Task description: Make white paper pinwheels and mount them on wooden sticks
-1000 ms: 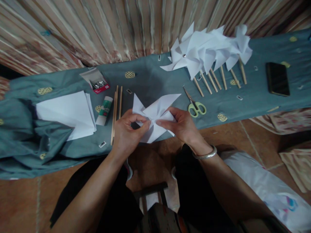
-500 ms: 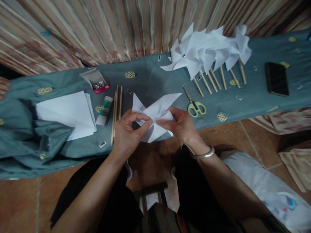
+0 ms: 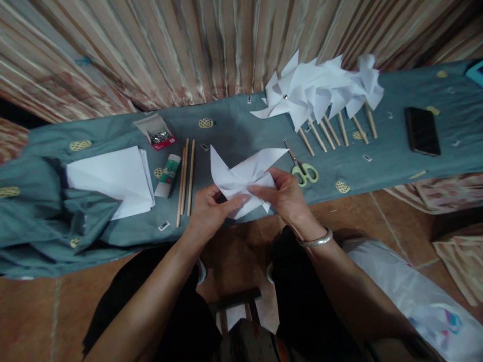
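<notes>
Between both hands is a white paper pinwheel [image 3: 241,173], its curled blades pointing outward, held over the near edge of the cloth-covered table. My left hand [image 3: 211,208] pinches its lower left side, thumb on top and fingers underneath. My right hand [image 3: 285,196] grips the right side, with the thumb pressed near the centre. Just right of this hand lie scissors [image 3: 304,171] with light green handles. Three wooden sticks [image 3: 191,178] rest left of my left hand, beside a glue stick [image 3: 168,176].
Finished-looking pinwheels on sticks [image 3: 317,90] lie overlapped at the back right. A stack of white paper [image 3: 113,181] and an open box of metal pins [image 3: 158,136] are at the left. A black phone [image 3: 421,130] lies far right; a white plastic bag [image 3: 407,286] sits below.
My left thumb and fingers have shifted from the pinwheel's centre down to its lower left edge. The right hand keeps its hold. The view has moved slightly.
</notes>
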`<state>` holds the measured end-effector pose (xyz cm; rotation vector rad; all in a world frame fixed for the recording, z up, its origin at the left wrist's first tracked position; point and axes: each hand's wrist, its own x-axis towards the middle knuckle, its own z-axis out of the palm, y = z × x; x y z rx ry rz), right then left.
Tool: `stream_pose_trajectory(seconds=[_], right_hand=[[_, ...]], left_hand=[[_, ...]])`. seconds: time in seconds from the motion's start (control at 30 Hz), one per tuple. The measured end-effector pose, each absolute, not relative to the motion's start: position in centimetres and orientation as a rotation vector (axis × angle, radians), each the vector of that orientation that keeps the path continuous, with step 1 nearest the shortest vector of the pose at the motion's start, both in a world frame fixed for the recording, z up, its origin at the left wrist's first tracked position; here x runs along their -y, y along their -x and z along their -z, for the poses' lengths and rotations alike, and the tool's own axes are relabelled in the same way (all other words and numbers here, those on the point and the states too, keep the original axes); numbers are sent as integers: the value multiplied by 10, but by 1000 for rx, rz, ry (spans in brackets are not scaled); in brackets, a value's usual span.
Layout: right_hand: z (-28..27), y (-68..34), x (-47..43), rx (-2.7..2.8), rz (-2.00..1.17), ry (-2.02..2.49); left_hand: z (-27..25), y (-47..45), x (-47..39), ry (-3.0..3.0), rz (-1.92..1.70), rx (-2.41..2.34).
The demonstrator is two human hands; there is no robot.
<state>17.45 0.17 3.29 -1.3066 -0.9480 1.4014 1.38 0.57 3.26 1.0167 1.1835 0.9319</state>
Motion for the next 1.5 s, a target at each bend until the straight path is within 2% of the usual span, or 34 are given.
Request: stream_pose_trajectory(seconds=[0.8, 1.07, 1.27, 1.5], right_hand=[[-41, -168, 1, 1172, -1256, 1390], [-48, -187, 2, 1175, -1238, 1302], [-39, -212, -5, 1216, -969, 1359], [-30, -213, -2, 1839, -434, 1750]], left_hand=[[-39, -19, -2, -1070, -1074, -1320], [-31, -14, -6, -840, -1212, -1278], [-46, 8, -19, -713, -1438, -1241], [-67, 33, -19, -645, -1636, -1201]])
